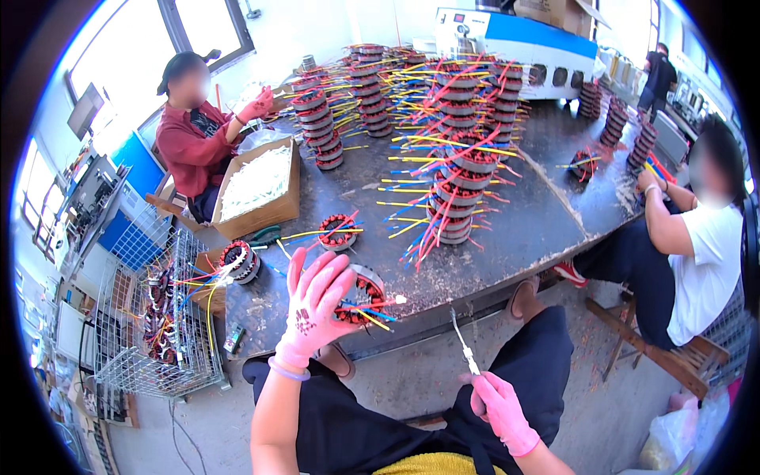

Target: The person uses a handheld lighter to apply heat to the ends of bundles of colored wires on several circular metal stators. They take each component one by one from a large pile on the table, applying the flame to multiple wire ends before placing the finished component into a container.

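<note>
My left hand (318, 305), in a pink glove with dark marks on it, is raised at the table's near edge. Its fingers are stretched out and apart, touching the left side of a motor stator (372, 286). This stator stands tilted on its rim. Red, blue and yellow leads come out of it, and a bright white spot shows at one red lead's end. Lower and to the right, my right hand (504, 412), also pink-gloved, is closed around a slim white tool (470, 358) with a thin metal tip. That tip points up toward the table edge, apart from the stator.
Two loose stators (239, 261) (339, 233) and green-handled pliers (265, 235) lie on the dark table (546, 218). Tall stator stacks (459, 190) stand behind, their leads sticking out. A carton of white pieces (257, 186) and a wire basket (158, 356) are left. Co-workers sit left and right.
</note>
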{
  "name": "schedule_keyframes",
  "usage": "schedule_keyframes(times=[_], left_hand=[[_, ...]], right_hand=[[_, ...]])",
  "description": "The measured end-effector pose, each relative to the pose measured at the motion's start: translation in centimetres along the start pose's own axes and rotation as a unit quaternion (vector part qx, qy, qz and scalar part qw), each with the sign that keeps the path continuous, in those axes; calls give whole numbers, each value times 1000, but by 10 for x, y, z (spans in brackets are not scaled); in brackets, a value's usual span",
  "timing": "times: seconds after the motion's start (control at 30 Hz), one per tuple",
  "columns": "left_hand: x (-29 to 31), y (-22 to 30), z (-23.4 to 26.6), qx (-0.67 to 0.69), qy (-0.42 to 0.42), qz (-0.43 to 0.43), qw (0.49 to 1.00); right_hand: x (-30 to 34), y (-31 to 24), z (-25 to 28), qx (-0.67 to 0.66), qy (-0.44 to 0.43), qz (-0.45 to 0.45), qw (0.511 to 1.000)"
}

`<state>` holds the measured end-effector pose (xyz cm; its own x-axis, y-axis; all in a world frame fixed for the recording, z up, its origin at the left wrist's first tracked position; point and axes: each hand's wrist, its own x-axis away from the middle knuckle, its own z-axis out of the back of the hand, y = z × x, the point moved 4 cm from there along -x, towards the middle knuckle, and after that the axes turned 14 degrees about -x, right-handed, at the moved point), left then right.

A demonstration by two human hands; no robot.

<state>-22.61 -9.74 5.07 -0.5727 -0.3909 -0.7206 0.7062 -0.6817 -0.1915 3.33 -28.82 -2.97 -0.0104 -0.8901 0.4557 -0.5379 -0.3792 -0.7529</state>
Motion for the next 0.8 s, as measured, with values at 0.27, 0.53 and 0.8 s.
schedule_keyframes(times=[0.27,0.53,0.8], left_hand=[[1,-2,27,-10,41,-4,999],[6,-7,25,-46,6,-10,999],[12,-9,11,-43,-35,3,998]], right_hand=[[2,-13,-6,44,27,19,998],[12,-15,-27,48,3,-12,999],[18,-13,-51,35,-62,-71,995]])
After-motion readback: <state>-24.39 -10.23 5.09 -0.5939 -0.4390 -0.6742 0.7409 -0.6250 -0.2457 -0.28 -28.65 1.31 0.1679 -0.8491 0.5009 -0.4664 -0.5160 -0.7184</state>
